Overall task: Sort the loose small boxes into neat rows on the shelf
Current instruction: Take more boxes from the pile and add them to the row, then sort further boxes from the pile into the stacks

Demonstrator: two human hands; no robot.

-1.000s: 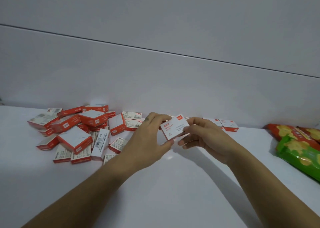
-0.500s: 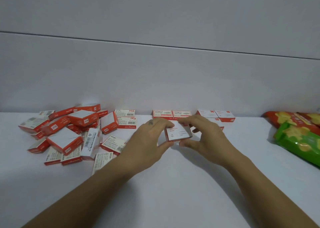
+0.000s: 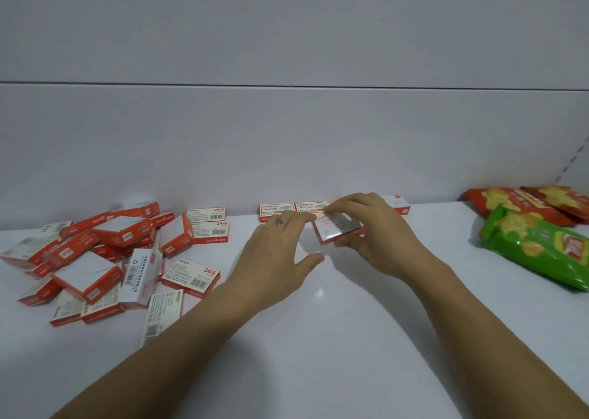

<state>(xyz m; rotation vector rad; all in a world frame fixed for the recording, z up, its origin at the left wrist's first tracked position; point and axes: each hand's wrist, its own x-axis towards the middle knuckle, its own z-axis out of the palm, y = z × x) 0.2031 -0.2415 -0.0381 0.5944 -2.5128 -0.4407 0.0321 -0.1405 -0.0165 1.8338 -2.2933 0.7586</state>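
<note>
The right hand pinches a small staple box near the back row of boxes on the shelf. The left hand beside it has loose fingers and holds nothing.

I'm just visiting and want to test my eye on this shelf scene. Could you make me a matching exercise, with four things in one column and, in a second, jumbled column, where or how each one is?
Things
1. green snack bag
2. loose pile of boxes
3. right hand
4. left hand

Places and states
A. fingers stretched out, gripping nothing
B. heaped at the left end of the shelf
C. lying at the right end of the shelf
D. grips a small box

Pairs: 1-C, 2-B, 3-D, 4-A
</note>
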